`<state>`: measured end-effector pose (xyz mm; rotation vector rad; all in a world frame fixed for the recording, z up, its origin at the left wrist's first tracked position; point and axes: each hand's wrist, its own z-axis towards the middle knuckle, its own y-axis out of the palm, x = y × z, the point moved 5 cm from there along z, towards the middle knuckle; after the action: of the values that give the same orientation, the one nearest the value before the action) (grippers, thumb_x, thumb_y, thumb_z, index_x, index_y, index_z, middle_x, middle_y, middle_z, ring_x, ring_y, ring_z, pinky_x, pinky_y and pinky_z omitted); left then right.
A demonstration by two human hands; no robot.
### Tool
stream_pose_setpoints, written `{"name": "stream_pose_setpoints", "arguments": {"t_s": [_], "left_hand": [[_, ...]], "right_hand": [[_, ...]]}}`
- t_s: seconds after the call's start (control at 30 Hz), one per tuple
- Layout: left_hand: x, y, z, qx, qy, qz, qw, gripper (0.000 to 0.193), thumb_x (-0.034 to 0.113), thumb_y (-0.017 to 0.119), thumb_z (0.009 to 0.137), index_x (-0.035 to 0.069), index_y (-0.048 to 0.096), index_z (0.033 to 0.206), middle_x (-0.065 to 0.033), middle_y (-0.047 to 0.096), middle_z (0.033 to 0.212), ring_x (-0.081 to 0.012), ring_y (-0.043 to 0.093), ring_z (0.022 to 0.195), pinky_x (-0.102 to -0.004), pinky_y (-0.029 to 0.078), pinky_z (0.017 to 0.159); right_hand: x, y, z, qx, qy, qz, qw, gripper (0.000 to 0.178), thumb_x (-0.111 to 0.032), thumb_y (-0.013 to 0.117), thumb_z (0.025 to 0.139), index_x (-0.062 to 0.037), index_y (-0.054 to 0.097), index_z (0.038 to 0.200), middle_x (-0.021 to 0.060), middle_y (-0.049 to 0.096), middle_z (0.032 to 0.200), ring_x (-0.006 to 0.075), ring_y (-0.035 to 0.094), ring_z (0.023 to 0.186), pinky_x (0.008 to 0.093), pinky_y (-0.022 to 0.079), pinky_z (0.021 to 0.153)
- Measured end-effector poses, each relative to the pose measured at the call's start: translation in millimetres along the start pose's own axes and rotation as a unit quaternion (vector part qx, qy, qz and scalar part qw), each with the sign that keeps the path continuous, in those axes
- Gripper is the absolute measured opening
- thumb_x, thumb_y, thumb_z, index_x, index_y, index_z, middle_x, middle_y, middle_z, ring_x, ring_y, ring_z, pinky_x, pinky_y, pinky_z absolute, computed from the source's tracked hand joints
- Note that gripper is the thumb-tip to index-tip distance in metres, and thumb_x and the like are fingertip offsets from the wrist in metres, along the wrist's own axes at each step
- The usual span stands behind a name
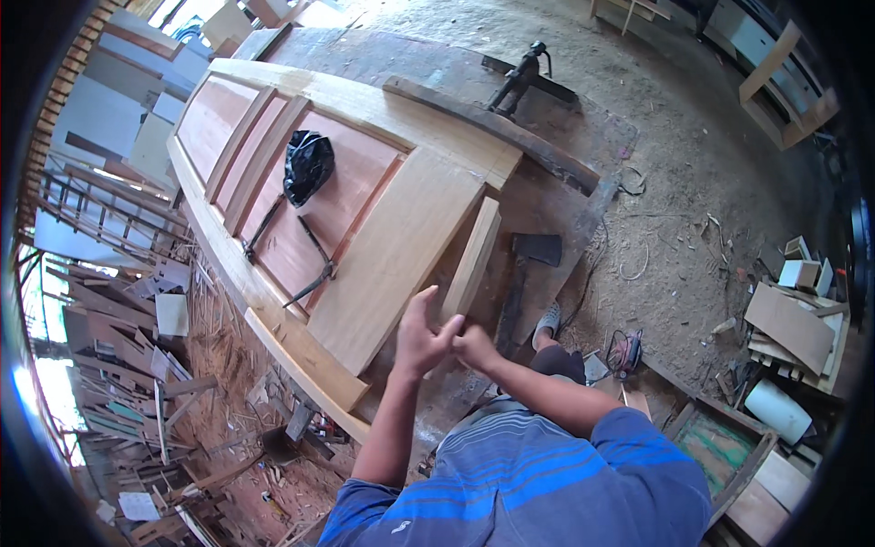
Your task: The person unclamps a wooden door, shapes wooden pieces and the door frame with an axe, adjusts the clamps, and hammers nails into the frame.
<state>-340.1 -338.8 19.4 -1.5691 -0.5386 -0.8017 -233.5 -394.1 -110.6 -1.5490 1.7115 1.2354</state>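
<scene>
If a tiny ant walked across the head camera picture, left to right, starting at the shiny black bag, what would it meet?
Black bag → left hand → right hand → axe → white cylinder.

No readable text, only a small emblem
The one distinct mark is a small white emblem [401, 526] on the dark blue cloth of the person's striped shirt [565, 497], toward the left side of the chest and just below a bright blue band; it is too small to make out as letters, a number or a figure. A pale sheet [138, 506] among the scraps at lower left is too far off to tell whether it bears any print.
</scene>
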Motion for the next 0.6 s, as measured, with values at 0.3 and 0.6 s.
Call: {"name": "stream_pose_setpoints", "arguments": {"t_s": [0.3, 0.6], "left_hand": [[-9, 34, 66, -0.058, 0.149, 0.093, 0.983, 0.088, 0.036, 0.068, 0.082, 0.004, 0.048, 0.161, -0.0223, 0.038, 0.174, -0.041, 0.023, 0.167, -0.058, 0.006, 0.137], [-62, 28, 55, -0.073, 0.127, 0.342, 0.928, 0.108, 0.03, 0.08, 0.079, 0.012, 0.028, 0.173, -0.0208, 0.021, 0.181, -0.0382, 0.015, 0.169, -0.0649, 0.002, 0.135]], "right_hand": [[11, 4, 108, -0.078, 0.004, 0.149, 0.986, 0.052, -0.023, 0.067, 0.109, -0.0009, 0.056, 0.155, 0.0141, 0.07, 0.138, 0.0196, 0.07, 0.118, 0.0361, 0.058, 0.094], [-25, -15, 108, -0.012, 0.074, -0.186, 0.98, 0.065, -0.051, 0.075, 0.096, 0.0115, 0.077, 0.115, 0.0278, 0.08, 0.103, 0.0311, 0.079, 0.099, 0.0424, 0.061, 0.088]]}}
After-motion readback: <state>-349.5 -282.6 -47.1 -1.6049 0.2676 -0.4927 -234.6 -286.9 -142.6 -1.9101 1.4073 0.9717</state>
